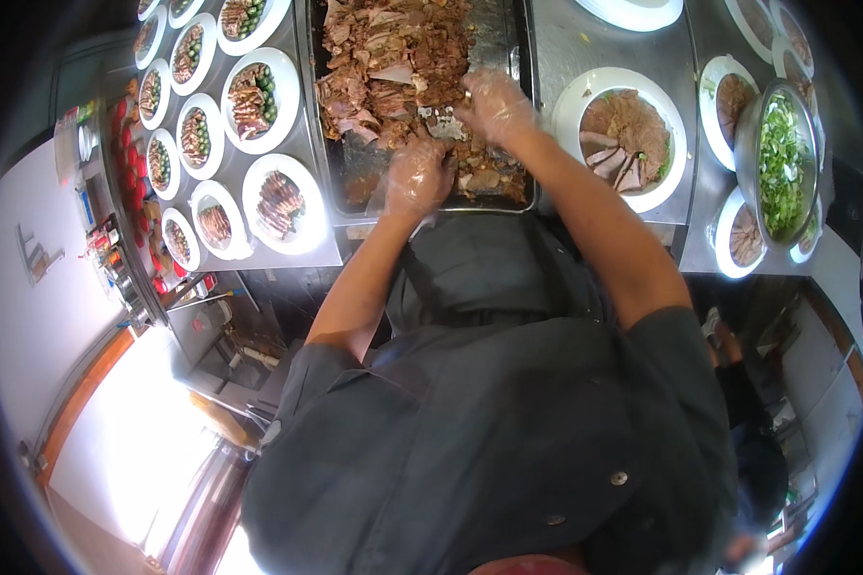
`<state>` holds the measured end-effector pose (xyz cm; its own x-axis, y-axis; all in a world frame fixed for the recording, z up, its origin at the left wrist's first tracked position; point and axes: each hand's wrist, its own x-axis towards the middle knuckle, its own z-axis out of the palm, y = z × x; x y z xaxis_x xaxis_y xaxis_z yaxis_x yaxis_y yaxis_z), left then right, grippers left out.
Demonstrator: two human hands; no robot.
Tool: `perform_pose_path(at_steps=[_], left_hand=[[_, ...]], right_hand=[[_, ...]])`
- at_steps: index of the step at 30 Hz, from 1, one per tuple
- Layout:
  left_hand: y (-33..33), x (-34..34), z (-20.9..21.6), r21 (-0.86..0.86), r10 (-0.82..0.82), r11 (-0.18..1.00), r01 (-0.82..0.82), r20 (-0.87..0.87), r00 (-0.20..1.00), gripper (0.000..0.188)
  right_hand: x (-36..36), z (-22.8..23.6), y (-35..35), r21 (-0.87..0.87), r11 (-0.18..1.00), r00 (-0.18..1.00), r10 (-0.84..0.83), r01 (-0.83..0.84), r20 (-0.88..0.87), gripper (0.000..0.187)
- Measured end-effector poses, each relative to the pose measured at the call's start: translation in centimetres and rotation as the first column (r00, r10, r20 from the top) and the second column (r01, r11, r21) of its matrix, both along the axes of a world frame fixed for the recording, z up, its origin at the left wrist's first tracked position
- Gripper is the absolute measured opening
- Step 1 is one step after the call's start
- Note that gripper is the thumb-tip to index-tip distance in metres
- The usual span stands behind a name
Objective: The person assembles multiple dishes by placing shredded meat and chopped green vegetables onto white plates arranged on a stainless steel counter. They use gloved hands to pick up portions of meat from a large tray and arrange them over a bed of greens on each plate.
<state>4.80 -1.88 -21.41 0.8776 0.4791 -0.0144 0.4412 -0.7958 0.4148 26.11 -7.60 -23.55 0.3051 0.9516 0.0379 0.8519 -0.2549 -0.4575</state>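
A dark rectangular tray (531,105) holds a heap of cooked, sliced and shredded brown meat (388,57). Clear plastic gloves cover both my hands, which are down in the tray. Near the front edge, my left hand (417,177) has its fingers curled against the meat, fingertips partly hidden. Farther in and to the right, my right hand (497,107) reaches over the heap with bent fingers closed on meat at its right edge. Loose scraps lie between and below the hands. Just right of the tray stands a white plate (563,125) with shredded meat and slices over some green.
Several white plates (252,196) of meat, some with green vegetables, stand in rows at left on the metal table (331,247). At right, a metal bowl (765,225) of chopped greens (784,158) sits over more meat plates. Another person (753,460) is partly visible at lower right.
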Motion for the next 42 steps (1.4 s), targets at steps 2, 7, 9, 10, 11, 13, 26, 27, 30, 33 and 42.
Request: perform_pose_path(at_steps=[2,7,9,10,11,13,26,27,30,33,42], left_hand=[[-0.1,-0.1,0.0,-0.164,0.17,0.973,-0.16,0.046,0.984,0.016],[0.9,-1.5,-0.4,-0.286,0.464,0.859,-0.425,0.084,0.882,0.014],[1.5,-1.4,0.7,-0.304,0.479,0.854,-0.422,0.145,0.866,0.015],[1.6,-1.4,1.0,-0.365,0.505,0.827,-0.428,0.144,0.851,0.016],[1.6,-1.2,1.3,-0.424,0.529,0.796,-0.432,0.14,0.837,0.018],[1.2,-0.5,2.5,-0.527,0.527,0.742,-0.415,0.075,0.847,0.022],[0.0,3.9,4.8,-0.77,0.343,0.585,-0.255,-0.049,0.938,0.028],[0.2,3.5,4.1,-0.676,0.345,0.693,-0.252,0.004,0.939,0.027],[0.0,5.0,5.4,-0.905,0.455,0.354,-0.235,-0.053,0.889,0.039],[-2.0,7.7,8.1,-0.971,0.485,-0.076,-0.225,-0.233,0.843,0.043],[-1.2,7.2,7.1,-0.78,0.2,0.614,-0.122,0.004,0.98,0.047]], right_hand=[[-0.7,-0.6,0.0,-0.229,0.973,0.988,-0.033,-0.003,-0.151,0.035],[-1.0,2.9,-2.1,-0.336,0.935,0.75,-0.304,0.116,-0.588,0.033],[-0.5,2.9,-3.6,-0.274,0.925,0.569,-0.377,0.261,-0.731,0.031],[-0.2,2.8,-4.4,-0.242,0.922,0.447,-0.361,0.302,-0.818,0.03],[0.0,2.5,-5.0,-0.215,0.913,0.317,-0.331,0.347,-0.889,0.029],[0.4,3.2,-5.3,-0.286,0.899,-0.036,-0.291,0.332,-0.956,0.03],[-1.4,7.1,-7.2,-0.134,0.739,-0.082,-0.107,0.66,-0.991,0.029],[-1.4,6.8,-7.3,-0.118,0.713,-0.065,-0.102,0.691,-0.993,0.03],[-1.7,5.2,-8.1,-0.071,0.692,0.087,-0.191,0.718,-0.978,0.03],[-3.9,2.7,-8.0,-0.065,0.761,0.157,-0.216,0.645,-0.964,0.03],[-1.5,7.6,-10.1,-0.253,0.705,-0.402,0.05,0.663,-0.914,0.018]])
